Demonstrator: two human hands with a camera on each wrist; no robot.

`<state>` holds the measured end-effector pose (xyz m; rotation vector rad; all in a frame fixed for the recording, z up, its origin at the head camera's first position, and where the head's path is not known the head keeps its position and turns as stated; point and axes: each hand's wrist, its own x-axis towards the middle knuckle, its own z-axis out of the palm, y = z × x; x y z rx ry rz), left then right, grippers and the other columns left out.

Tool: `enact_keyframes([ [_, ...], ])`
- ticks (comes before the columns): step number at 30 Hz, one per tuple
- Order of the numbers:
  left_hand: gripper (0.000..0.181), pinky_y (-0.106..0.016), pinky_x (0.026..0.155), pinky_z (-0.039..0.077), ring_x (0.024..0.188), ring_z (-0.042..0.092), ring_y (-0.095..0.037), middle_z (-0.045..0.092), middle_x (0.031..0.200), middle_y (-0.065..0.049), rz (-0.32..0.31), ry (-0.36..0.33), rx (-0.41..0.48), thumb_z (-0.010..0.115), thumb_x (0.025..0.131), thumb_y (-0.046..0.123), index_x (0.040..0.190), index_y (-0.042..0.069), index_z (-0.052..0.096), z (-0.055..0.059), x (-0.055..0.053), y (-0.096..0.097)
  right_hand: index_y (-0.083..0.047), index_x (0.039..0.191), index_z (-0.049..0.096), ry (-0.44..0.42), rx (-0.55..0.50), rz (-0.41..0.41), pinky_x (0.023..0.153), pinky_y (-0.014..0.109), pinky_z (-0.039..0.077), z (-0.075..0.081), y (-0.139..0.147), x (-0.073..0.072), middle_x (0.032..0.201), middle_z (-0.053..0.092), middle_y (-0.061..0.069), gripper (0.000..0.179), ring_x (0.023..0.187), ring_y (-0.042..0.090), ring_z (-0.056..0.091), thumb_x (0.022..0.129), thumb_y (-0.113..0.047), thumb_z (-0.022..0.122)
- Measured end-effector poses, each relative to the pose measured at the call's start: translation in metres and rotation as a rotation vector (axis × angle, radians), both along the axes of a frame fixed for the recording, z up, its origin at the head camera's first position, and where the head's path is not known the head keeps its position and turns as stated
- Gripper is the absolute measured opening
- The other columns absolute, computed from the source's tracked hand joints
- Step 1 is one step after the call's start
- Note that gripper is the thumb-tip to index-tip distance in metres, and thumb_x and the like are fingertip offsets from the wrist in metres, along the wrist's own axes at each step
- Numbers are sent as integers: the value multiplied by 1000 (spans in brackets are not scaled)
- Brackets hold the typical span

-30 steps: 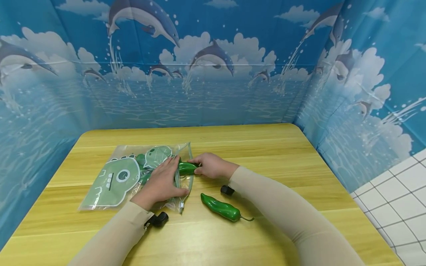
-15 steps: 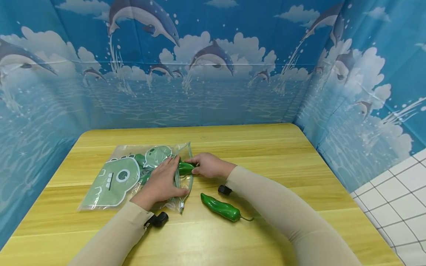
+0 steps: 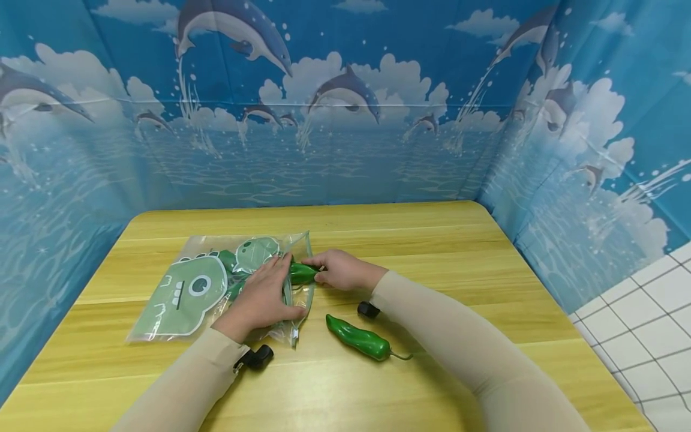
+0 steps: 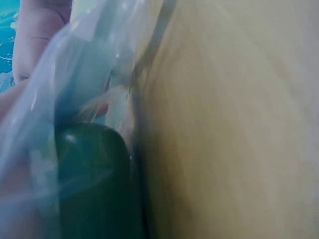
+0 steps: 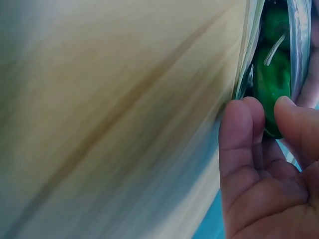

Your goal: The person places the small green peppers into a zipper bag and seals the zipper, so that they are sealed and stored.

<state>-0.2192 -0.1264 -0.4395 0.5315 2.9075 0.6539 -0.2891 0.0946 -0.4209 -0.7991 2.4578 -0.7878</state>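
Note:
A clear zip bag (image 3: 162, 327) printed with green cartoon monsters lies on the table, its mouth facing right. Across its top, near the mouth, rests my left hand (image 3: 261, 300), fingers extended and thumb spread toward the zip edge. At the mouth my right hand (image 3: 345, 270) pinches the outer end of a green pepper (image 3: 302, 274), whose other part lies under the film. The right wrist view shows the thumb and fingers on either side of this pepper (image 5: 273, 89), with more green and a stem deeper in the bag. Film overlaps a rounded dark green pepper (image 4: 94, 184) in the left wrist view.
A second green pepper (image 3: 358, 341) with a curved stem lies on the wooden table (image 3: 432, 240), in front of the bag mouth and near the right forearm. The zip slider (image 3: 294, 333) sits at the bag's near corner. A dolphin-print curtain (image 3: 345, 162) stands behind the table.
My right hand moves slightly left toward the bag, then slightly back right, still pinching the pepper. The left hand, bag and loose pepper stay in place.

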Motion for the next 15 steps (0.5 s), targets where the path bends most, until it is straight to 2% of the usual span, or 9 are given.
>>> enact_keyframes([
  [2,129,-61,132,13,165,8,-36,15,177,-13,0,1,-3,84,81,59,170,8,7,0,0,0,-19,159,49,20,1,-11,70,29,52,0,3,0,131,74,10,51,72,11,62,108,-16,59],
  [4,129,-61,132,13,165,9,-36,15,177,-13,-1,2,-9,84,81,60,170,8,6,0,0,0,-20,156,54,41,3,-30,83,32,56,-1,5,0,146,66,6,50,95,14,69,107,-17,62],
  [6,129,-61,132,13,165,9,-36,15,177,-13,-1,1,-11,84,81,60,171,9,6,0,0,0,-21,153,57,59,7,-43,97,37,57,0,7,0,149,64,6,48,121,18,68,106,-18,64],
  [7,129,-61,132,13,165,9,-36,15,177,-13,-1,0,-12,84,81,60,171,9,6,0,-1,0,-21,152,58,62,7,-47,101,39,57,0,7,0,148,65,6,47,128,20,66,106,-19,65],
  [10,129,-61,132,13,165,9,-36,15,177,-13,-1,-3,-14,83,81,60,171,9,6,0,-1,0,-21,151,60,75,12,-48,106,42,57,0,6,-1,145,67,5,46,132,24,65,105,-19,66],
  [15,129,-60,133,11,165,8,-36,15,177,-13,2,1,-13,83,81,61,171,9,7,-2,-3,0,-21,149,62,77,9,-52,105,41,57,-1,1,-1,143,69,5,45,131,24,65,105,-19,67],
])
